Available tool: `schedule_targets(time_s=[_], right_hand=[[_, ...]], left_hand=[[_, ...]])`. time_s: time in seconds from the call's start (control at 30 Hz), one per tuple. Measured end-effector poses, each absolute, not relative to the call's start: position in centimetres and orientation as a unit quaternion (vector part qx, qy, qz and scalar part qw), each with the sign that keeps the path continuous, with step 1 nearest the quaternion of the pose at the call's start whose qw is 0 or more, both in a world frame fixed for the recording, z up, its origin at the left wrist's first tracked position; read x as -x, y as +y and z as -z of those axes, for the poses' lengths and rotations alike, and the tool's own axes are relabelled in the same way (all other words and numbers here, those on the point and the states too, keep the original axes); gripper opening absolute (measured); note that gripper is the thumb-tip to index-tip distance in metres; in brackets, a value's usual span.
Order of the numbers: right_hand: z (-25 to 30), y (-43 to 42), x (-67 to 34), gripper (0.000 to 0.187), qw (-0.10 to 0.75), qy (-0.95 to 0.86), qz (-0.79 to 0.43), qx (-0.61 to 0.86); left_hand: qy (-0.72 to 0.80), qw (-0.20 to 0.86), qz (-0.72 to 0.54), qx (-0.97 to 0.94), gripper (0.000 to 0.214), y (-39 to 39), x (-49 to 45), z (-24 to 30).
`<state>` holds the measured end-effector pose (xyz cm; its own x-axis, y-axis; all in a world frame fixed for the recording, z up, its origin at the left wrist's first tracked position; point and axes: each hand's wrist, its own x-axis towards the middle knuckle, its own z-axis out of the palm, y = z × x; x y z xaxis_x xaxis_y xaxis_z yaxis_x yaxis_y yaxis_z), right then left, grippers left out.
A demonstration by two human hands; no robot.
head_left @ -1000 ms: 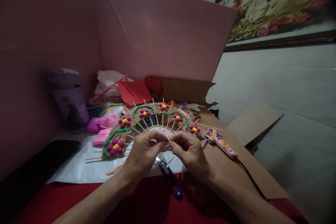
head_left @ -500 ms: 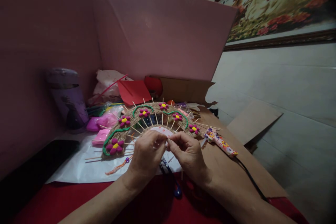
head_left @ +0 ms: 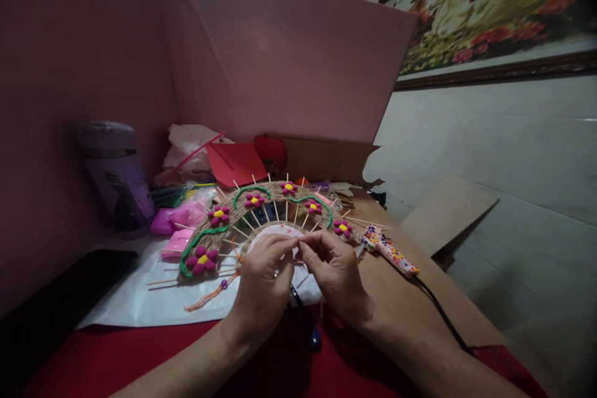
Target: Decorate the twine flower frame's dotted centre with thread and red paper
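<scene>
A half-round fan (head_left: 242, 211) woven of tan twine over thin wooden sticks lies on white paper (head_left: 140, 298), trimmed with magenta-and-yellow clay flowers and green clay vines. My left hand (head_left: 263, 283) and my right hand (head_left: 333, 270) meet fingertip to fingertip at the fan's inner edge. Both pinch something tiny that I cannot make out. An orange thread with a purple bead (head_left: 224, 284) trails left from under my left hand. Blue-handled scissors (head_left: 313, 339) lie partly hidden beneath my hands.
A glue gun (head_left: 389, 252) with a dotted pattern and black cord lies to the right. A purple cup (head_left: 119, 177), pink clay bags (head_left: 180, 217), red paper (head_left: 236, 161) and a cardboard box (head_left: 326, 158) stand behind. A black phone (head_left: 65, 289) is at left.
The bead and orange thread have come into view as my left hand shifted right and nearer. Both hands have stayed pinched together at the fan's inner edge.
</scene>
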<state>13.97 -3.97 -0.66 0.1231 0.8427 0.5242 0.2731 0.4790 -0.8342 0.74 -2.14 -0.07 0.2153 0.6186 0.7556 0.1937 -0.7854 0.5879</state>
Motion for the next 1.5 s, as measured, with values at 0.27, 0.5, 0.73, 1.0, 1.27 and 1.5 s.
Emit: schedule_targets(time_s=[0.27,0.5,0.73,1.0,1.27,1.5], right_hand=[[0.3,-3.2,-14.5,0.014,0.606,-0.570,-0.331,0.446],[-0.5,-3.2,-14.7,0.024,0.571,-0.490,-0.529,0.392],[-1.4,-3.9,-14.3,0.014,0.518,-0.493,-0.611,0.339],[-1.3,-3.7,-14.8,0.024,0.497,-0.489,-0.632,0.338],[-1.3,-3.7,-15.0,0.016,0.500,-0.481,-0.637,0.336],[-1.1,-3.5,-15.2,0.017,0.486,-0.479,-0.637,0.357]], left_hand=[[0.325,0.347,-0.555,-0.683,0.016,-2.5,-0.8,-0.8],[0.314,0.500,-0.539,-0.601,0.017,-1.5,-0.4,-1.0],[0.291,0.559,-0.537,-0.561,0.007,-1.5,-0.1,-1.5],[0.269,0.567,-0.528,-0.572,0.008,-1.4,0.0,-1.6],[0.254,0.509,-0.537,-0.623,0.004,-1.0,0.2,-1.0],[0.221,0.231,-0.543,-0.777,0.008,-0.2,0.8,-0.8]])
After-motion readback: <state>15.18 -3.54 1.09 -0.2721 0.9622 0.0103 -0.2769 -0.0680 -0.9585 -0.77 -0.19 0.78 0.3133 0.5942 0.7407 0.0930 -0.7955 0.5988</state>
